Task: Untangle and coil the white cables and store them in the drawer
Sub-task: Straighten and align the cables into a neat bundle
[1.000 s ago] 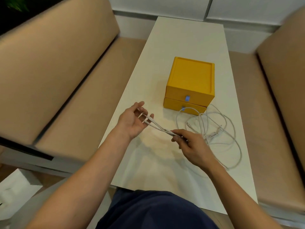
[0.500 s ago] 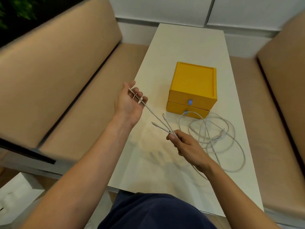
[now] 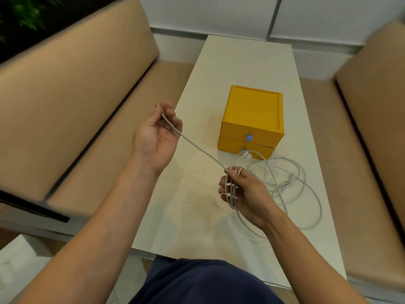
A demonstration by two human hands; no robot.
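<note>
A: Surface and room?
B: Long pale tabletop (image 3: 241,66) running away from the camera. Tan padded bench (image 3: 65,95) left of the left grip, a second bench (image 3: 372,106) right of the right grip. Light wall panels (image 3: 219,12) at the far end, dark foliage (image 3: 22,12) in the top left corner.

A: Drawer unit?
B: Yellow drawer box (image 3: 254,113) just beyond the right grip, two drawers, both closed, with a blue pull tab (image 3: 249,137) on the upper one.

A: Grips?
B: Left hand (image 3: 156,137) is palm up, its grip narrowed to thumb against fingertips, pinching one end of a strand (image 3: 197,148). Right hand (image 3: 243,191) has fingers curled round several passes of cable that run down across the palm and hang below it.

A: Where are the cables?
B: The strand spans the gap between the two grips. The rest of the white cables (image 3: 291,178) lie in loose overlapping loops on the tabletop, right of the right grip and just in front of the box. Connector ends (image 3: 245,155) sit by the lower drawer front.

A: Versus half a second back?
B: The left grip has moved further out from the right, so there's a longer span between them. The right grip then pinched plug ends sticking up and now holds a bundle. Drawers still closed, with the pile in about the same place.
</note>
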